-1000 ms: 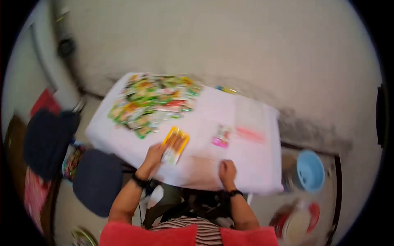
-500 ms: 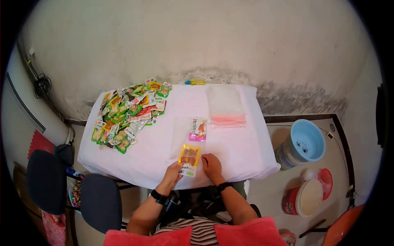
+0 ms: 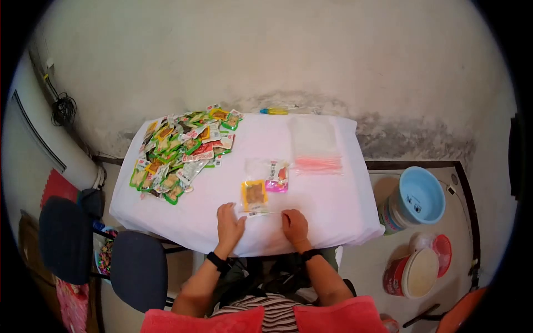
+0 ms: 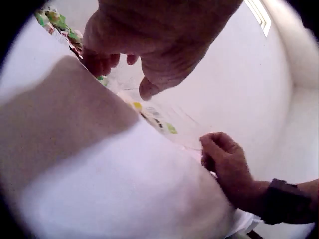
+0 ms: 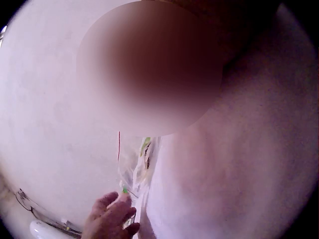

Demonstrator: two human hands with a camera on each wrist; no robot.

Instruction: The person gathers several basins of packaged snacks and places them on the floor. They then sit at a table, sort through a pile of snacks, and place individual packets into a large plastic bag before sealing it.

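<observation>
Stained pale wall (image 3: 288, 50), dark chairs (image 3: 139, 272)

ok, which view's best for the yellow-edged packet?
Head view: it looks down on the yellow-edged packet, showing most of its yellow border and brown contents. The left wrist view catches it at a steep slant, with yellow and green patches; the right wrist view gives only a narrow strip.

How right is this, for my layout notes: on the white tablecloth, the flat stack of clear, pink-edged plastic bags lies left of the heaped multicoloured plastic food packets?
Not left: the head view shows the bags right of the packets on the tablecloth.
</observation>
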